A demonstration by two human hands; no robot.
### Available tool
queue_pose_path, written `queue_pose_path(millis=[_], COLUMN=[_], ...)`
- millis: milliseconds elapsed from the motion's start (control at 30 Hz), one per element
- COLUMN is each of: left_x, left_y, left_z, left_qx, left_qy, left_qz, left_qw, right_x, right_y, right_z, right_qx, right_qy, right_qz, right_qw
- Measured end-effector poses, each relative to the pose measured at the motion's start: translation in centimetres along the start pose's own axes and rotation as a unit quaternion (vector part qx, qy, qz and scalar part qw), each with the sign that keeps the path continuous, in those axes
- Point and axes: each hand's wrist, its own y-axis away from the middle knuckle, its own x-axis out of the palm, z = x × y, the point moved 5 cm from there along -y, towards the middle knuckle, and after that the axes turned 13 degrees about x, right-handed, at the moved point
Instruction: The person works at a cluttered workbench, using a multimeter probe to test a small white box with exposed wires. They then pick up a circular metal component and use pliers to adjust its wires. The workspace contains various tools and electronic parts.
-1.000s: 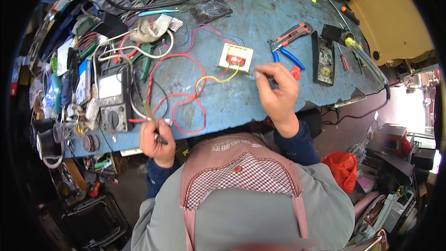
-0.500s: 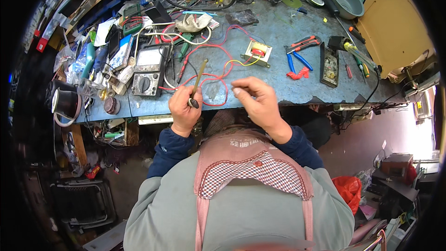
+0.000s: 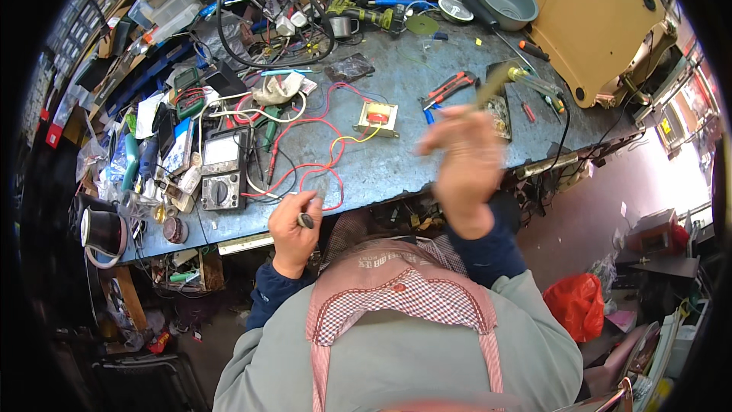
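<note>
While left grip (image 3: 293, 230) clasps dark knob (image 3: 306, 220), right grip (image 3: 467, 159) holds tan strip (image 3: 496, 85) jutting forward.

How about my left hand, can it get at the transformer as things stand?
Probably yes: only thin wires appear to lie between your left hand and the transformer, though that hand holds a dark-ended object.

The left hand (image 3: 294, 233) is curled into a loose fist, thumb and forefinger uppermost. The right hand (image 3: 467, 169), well apart and farther forward, is blurred, fingers bent toward the left. Both blue-sleeved forearms (image 3: 489, 250) angle forward, wrists (image 3: 477, 223) bare.
</note>
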Motion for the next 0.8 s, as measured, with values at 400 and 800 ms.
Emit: queue_pose_path(millis=[400,800], left_x=[-1.7,-1.1], left_y=[0.3,0.4], left_z=[4.6,4.1], left_qx=[-0.025,0.036], left_qy=[-0.108,-0.217], left_qz=[-0.086,-0.037], left_qw=[0.99,0.975], right_x=[-3.7,-0.3], right_y=[-9.7,-15.5], right_z=[5.3,-11.3], right_qx=[-0.024,0.339], right_qy=[0.055,0.123], right_qz=[-0.088,0.128], right_qw=[0.994,0.924])
